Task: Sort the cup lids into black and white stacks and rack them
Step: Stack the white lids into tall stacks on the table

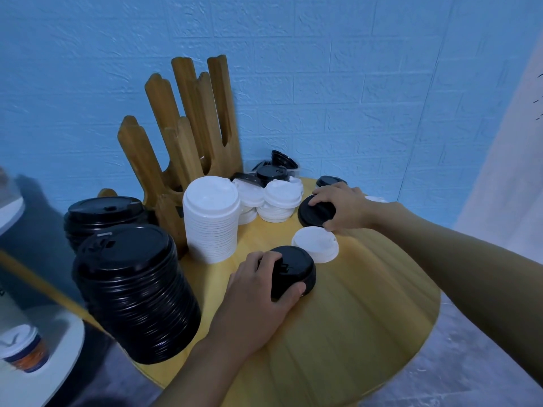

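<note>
My left hand point(258, 292) grips a black lid point(296, 268) lying on the round wooden table point(352, 333). Farther back, my right hand point(340, 205) holds another black lid point(314, 215), tilted at the table's far side. A single white lid point(316, 243) lies between the two. At the left stand a tall black lid stack point(135, 292), a second black stack point(102, 215) behind it, and a tall white stack point(211, 218). The wooden rack point(182, 136) rises behind them, its slots showing no lids.
A jumble of loose white lids point(276, 198) and black lids point(270, 171) lies at the back by the blue wall, with one black lid point(329, 181) beyond my right hand. A paper cup point(23, 348) stands on a white surface at lower left.
</note>
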### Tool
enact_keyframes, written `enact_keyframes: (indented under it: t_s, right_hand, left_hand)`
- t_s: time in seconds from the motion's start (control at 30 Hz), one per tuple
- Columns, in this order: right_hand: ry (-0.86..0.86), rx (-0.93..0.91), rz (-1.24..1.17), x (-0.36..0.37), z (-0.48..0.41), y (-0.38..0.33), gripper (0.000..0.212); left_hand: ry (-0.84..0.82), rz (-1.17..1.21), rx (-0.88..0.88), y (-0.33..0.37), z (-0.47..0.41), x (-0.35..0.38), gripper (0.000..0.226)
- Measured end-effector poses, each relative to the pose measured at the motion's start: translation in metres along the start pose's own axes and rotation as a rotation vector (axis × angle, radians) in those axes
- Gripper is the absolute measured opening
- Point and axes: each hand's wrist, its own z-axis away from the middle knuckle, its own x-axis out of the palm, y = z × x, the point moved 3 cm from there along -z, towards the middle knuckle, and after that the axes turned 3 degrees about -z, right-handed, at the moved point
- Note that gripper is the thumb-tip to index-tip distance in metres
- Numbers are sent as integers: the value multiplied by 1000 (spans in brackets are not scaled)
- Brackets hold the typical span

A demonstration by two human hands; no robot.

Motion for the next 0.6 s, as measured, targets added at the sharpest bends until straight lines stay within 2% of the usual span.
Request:
enact_keyframes:
  t_s: [0.13,0.3,0.37,0.43,0.53,0.6]
  right_hand:
    - [152,-29,39,-9,6,-2,53]
    - [290,-61,-261,-28,38,-13,43]
    - [245,-94,-444,-27,54,-27,37]
    - [118,-113,-513,-20,68,-44,33]
    - [-94,-165,-379,-6,79,-63,35]
    - [-175,-190,-323,0,83,-72,37]
  left_hand:
    - [-8,0,-6,1,0,-1,55]
    - [-33,6,-28,2,-1,-3,62]
    - [-39,23,-46,2,0,-5,69]
    - [-47,46,-60,1,0,-5,79]
    - [-57,96,-86,1,-1,-5,96]
    - [-58,121,-104,0,-2,-5,104]
